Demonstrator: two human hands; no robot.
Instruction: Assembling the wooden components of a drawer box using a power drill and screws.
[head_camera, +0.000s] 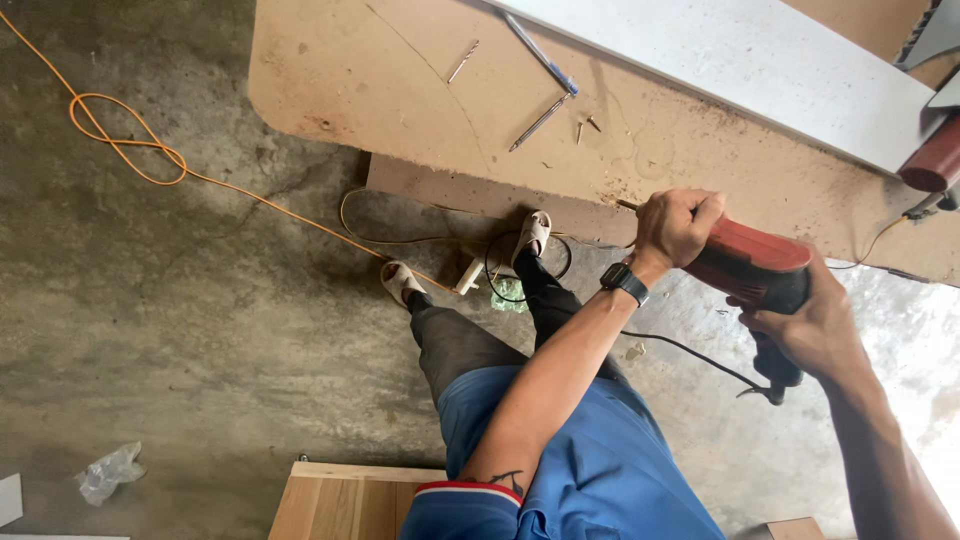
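A red and black power drill (757, 262) is held in both hands at the edge of a brown fibreboard worktop (420, 90). My left hand (677, 225), with a dark watch on its wrist, is wrapped around the drill's front end. My right hand (815, 325) grips the black handle at the rear. The thin drill bit (627, 205) points left, at the edge of a lower board (470, 195) under the worktop. A black cord (690, 355) trails from the handle down over my legs.
Loose drill bits (540, 122), a blue pen (542, 58) and small screws (587, 125) lie on the worktop beside a long white panel (740, 60). An orange cable (130, 145) loops across the concrete floor. My sandalled feet (402, 281) stand by a white plug. A light wooden panel (340, 500) lies behind me.
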